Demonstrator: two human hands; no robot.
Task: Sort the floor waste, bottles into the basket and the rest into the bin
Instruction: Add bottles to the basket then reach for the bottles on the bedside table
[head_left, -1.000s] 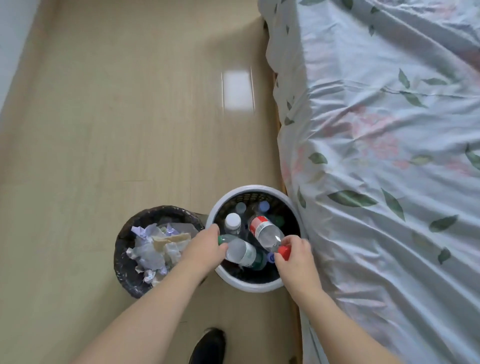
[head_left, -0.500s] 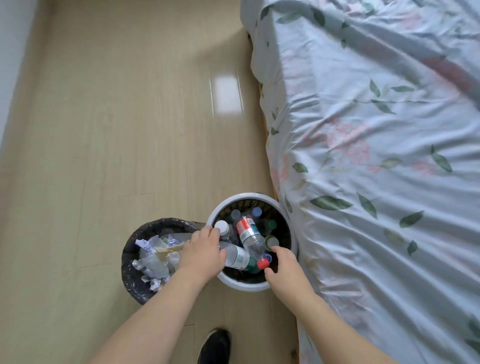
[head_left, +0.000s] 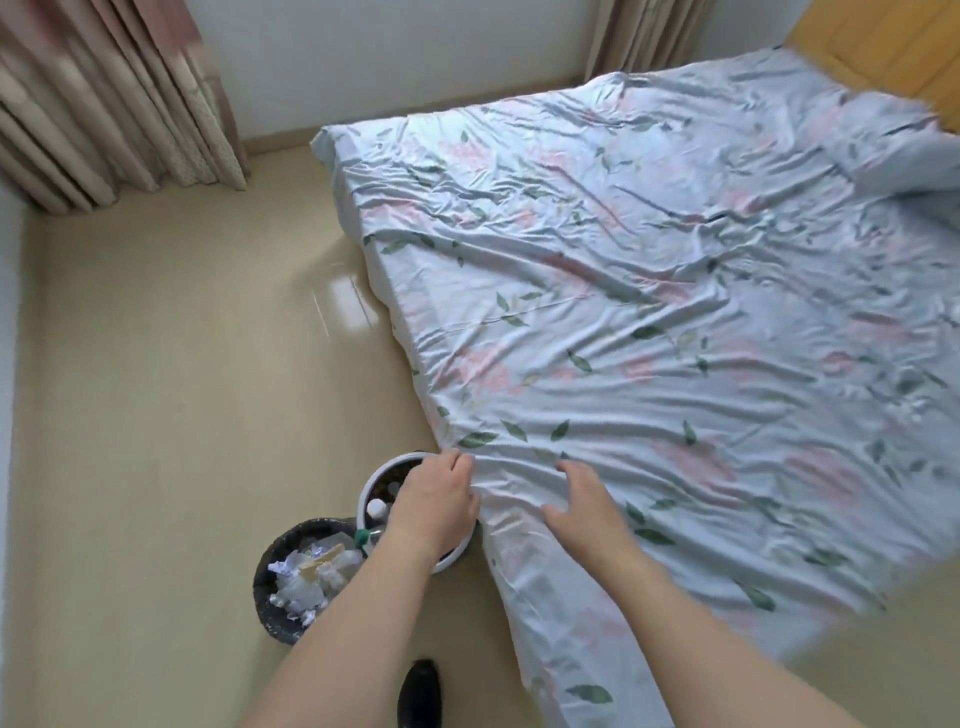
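Two hands in view: left hand (head_left: 434, 506) and right hand (head_left: 584, 501). Two containers on the floor (head_left: 171, 415), one white basket (head_left: 370, 486) and one dark bin (head_left: 270, 618); bottles inside the basket mostly hidden, uncountable, one white cap (head_left: 376, 507) showing. One bed (head_left: 675, 312), two curtains (head_left: 104, 98), one black shoe (head_left: 420, 693).

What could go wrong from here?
1. The left hand is above the white basket, which stands against the bed sheet; a nudge might tip it and spill the bottles.
2. The black bin looks heaped with crumpled paper; bits may fall out if it is bumped.
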